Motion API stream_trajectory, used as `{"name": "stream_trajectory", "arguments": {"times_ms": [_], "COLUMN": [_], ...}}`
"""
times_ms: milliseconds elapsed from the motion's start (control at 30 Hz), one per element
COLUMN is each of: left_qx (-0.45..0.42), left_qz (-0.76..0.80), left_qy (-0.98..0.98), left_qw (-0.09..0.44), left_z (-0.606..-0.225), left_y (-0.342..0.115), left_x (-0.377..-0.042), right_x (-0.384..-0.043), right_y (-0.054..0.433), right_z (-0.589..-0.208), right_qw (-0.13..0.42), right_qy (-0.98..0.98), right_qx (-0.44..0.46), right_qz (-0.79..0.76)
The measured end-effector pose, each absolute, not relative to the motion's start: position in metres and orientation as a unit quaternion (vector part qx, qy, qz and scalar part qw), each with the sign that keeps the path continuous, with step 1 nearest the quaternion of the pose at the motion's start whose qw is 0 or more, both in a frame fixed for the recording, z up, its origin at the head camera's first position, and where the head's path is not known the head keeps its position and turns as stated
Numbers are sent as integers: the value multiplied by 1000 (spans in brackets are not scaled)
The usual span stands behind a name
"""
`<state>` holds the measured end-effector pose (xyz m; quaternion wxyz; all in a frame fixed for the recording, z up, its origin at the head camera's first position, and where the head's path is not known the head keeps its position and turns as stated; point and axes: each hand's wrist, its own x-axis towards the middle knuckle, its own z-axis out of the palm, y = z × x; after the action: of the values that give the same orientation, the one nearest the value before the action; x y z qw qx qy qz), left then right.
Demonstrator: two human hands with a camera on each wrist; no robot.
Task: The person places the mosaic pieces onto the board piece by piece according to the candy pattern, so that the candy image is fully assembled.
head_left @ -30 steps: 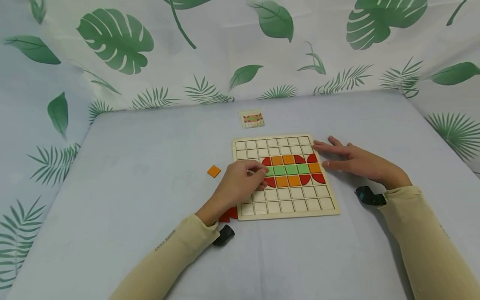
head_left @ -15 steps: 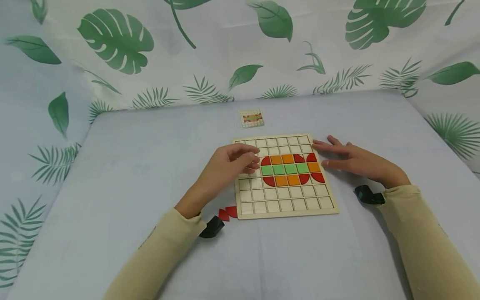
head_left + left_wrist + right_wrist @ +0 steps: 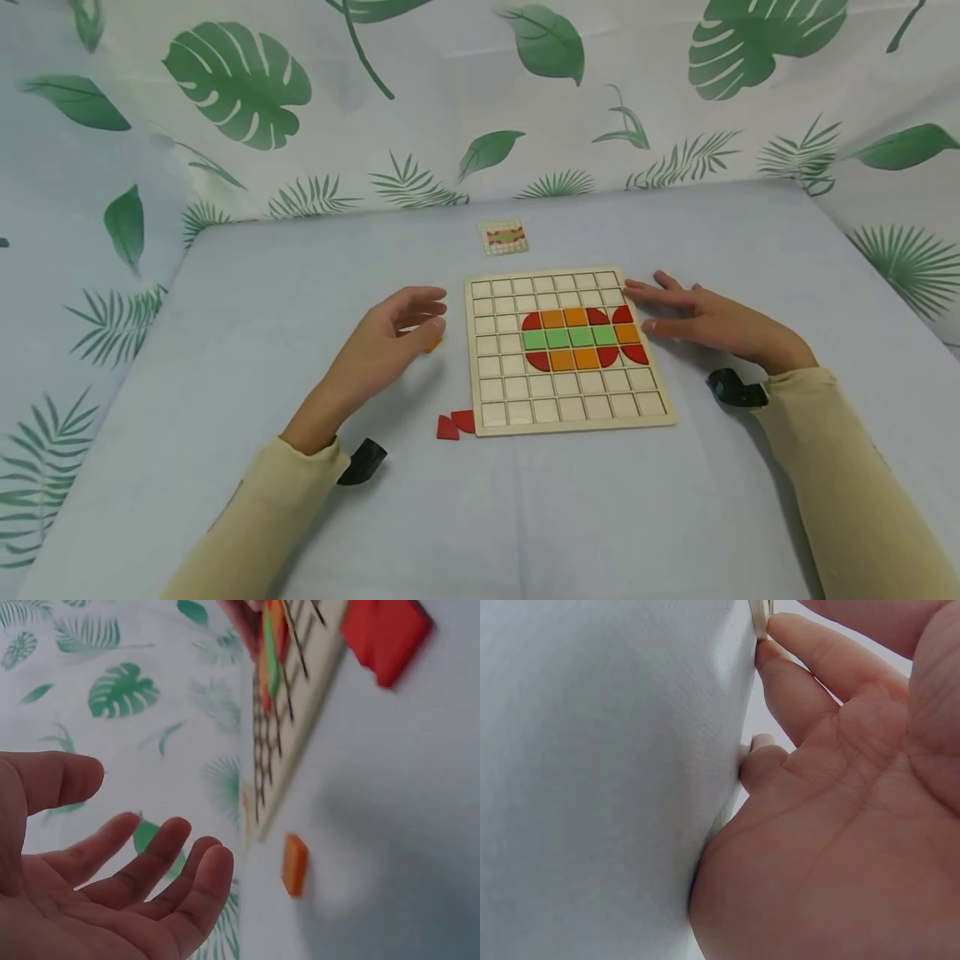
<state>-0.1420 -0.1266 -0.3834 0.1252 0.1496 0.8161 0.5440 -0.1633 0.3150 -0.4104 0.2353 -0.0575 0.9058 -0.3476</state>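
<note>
My left hand (image 3: 386, 354) hovers left of the wooden grid board (image 3: 573, 425), fingers loosely bent with nothing between them. Partly hidden behind its thumb lies an orange square tile (image 3: 433, 342); the left wrist view shows this orange tile (image 3: 295, 865) on the table, apart from the fingers. My right hand (image 3: 723, 323) rests on the table at the board's right side, fingertips at its edge. Set in the board are a row of green square tiles (image 3: 569, 337), orange squares (image 3: 573, 360) above and below, and red quarter-round tiles (image 3: 537, 361) at the corners.
Two red tiles (image 3: 455, 425) lie beside the board's lower left corner. Behind the board is a small pattern card (image 3: 503, 237). A leaf-print cloth (image 3: 420, 108) hangs behind the table.
My left hand has let go of the green tile at the row's left end and moved left off the board to above the orange tile. The right hand stays in place.
</note>
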Motion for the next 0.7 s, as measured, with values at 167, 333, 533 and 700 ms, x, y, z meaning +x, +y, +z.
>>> {"name": "stream_trajectory", "arguments": {"times_ms": [167, 333, 533, 700], "left_qx": [208, 304, 345, 366], "left_qz": [456, 309, 228, 224], "left_qy": [853, 875, 882, 877], "left_qw": [143, 216, 228, 218], "left_z": [-397, -398, -402, -410], "left_y": [-136, -125, -116, -115], "left_x": [-143, -131, -123, -122], "right_x": [-163, -161, -161, -164], "right_y": [316, 316, 316, 316], "right_z": [-410, -412, -412, -412], "right_qw": [237, 236, 233, 231], "right_qy": [908, 907, 909, 909], "right_qx": [-50, -50, -56, -63], "right_qz": [-343, -346, -342, -341]}}
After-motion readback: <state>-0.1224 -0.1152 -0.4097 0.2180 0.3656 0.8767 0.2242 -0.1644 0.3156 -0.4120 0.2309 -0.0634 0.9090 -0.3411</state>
